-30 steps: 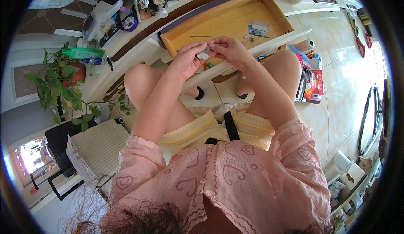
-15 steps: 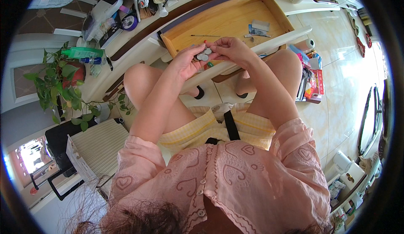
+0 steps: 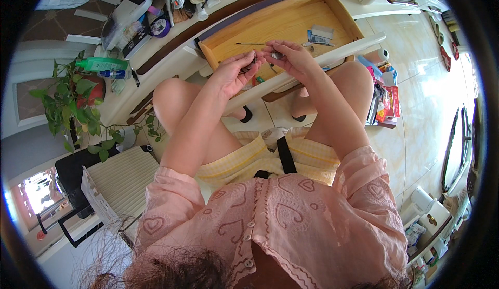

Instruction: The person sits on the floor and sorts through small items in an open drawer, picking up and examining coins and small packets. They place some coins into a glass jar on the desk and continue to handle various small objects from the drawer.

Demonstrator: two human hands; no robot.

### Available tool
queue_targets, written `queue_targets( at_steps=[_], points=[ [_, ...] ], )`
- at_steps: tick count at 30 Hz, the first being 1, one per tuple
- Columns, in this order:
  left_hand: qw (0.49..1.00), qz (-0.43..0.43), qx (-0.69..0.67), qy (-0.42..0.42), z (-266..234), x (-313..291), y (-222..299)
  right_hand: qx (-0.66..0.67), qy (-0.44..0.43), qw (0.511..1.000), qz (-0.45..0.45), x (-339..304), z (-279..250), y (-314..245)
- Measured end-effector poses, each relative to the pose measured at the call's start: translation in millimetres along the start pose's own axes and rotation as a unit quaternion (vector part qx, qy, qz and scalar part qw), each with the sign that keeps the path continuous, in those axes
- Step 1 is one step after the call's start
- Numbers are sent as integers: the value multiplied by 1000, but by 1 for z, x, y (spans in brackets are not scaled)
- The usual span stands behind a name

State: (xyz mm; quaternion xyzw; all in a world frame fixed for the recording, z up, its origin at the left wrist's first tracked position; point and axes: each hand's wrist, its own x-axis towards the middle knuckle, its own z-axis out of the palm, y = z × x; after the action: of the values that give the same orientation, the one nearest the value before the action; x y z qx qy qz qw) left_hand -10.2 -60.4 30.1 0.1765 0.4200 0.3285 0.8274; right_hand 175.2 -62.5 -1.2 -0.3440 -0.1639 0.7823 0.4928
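Note:
Both my hands are close together over the front of an open wooden drawer [image 3: 280,21]. My left hand [image 3: 232,76] is half curled round a few small dark things [image 3: 248,66]; their kind is too small to make out. Pinched in the fingers of my right hand [image 3: 293,59] are round silver coins [image 3: 277,55], partly hidden by the fingers. The fingertips of the two hands nearly touch. Behind them in the drawer lies a thin dark stick [image 3: 250,44]. A small blue and white packet [image 3: 318,37] lies in the drawer's right part.
The drawer's pale front panel [image 3: 340,55] stands above my knees. To the left are a trailing potted plant [image 3: 67,102], a green bottle [image 3: 101,65] and a roll of purple tape [image 3: 159,27]. Red packages [image 3: 387,104] are stacked on the floor at right.
My right hand has moved slightly right, away from the left palm, with the silver coins now in its fingers. The left fingers have curled up, and dark things show in them.

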Motion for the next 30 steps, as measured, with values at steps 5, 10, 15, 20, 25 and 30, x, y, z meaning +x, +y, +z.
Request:
queue_targets(
  at_steps=[5,10,15,20,25,30],
  points=[
    [998,-19,57,-18,3,-1,-1,68,-74,991,91,3,2,7],
    [993,-16,120,-9,3,-4,-1,68,-96,988,104,4,4,11],
    [995,-10,99,10,12,-7,0,92,-90,986,105,4,4,11],
    [997,-18,-15,-78,11,-5,3,85,-102,987,91,3,1,7],
    [994,15,26,-106,14,-7,2,64,-69,992,80,3,2,3],
    [996,19,31,-87,11,-6,1,60,-57,993,89,4,-1,2]
  ],
)
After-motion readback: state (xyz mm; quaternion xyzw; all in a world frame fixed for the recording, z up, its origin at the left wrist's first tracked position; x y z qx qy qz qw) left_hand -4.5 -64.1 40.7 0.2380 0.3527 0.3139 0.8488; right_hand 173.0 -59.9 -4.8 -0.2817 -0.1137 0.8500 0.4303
